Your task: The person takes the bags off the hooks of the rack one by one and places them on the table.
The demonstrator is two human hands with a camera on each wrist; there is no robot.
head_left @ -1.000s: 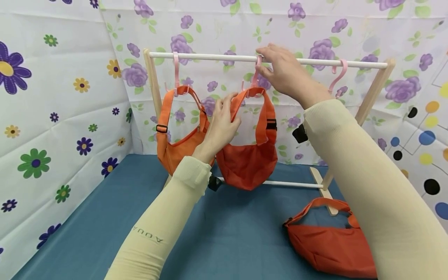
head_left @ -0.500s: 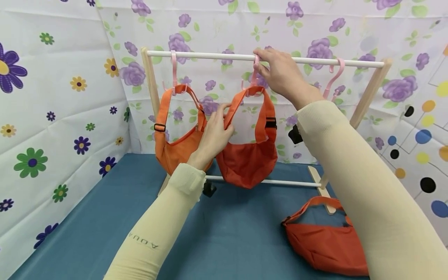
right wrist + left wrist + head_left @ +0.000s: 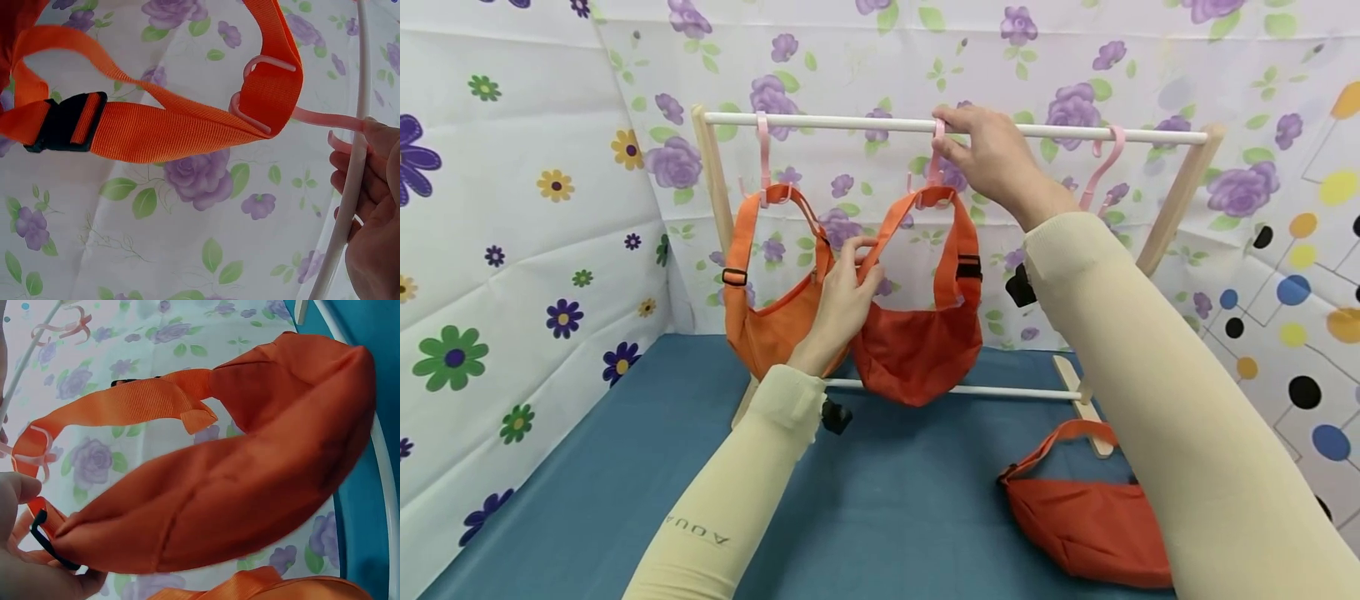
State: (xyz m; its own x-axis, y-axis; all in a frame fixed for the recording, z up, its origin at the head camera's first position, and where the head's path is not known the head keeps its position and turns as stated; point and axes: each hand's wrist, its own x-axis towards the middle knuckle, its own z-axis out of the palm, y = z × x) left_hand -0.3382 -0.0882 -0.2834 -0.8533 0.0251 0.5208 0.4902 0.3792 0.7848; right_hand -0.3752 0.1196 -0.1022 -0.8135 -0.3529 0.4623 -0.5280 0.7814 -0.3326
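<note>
At centre hangs a red bag, pouch crosswise, left hand pinching upright strap, right hand hanger.

On the smooth white rail the pink hook looks like plastic, and below this rail the red bag is matt cloth with a ribbed orange strap.

In the head view everything is bright and clear, with soft light all over. Faint, soft shadows lie on the blue surface. Both wrist views are darker and duller. In the left one, the red bag looks a bit fuzzy, and a white bar looks bent near the edge.
</note>
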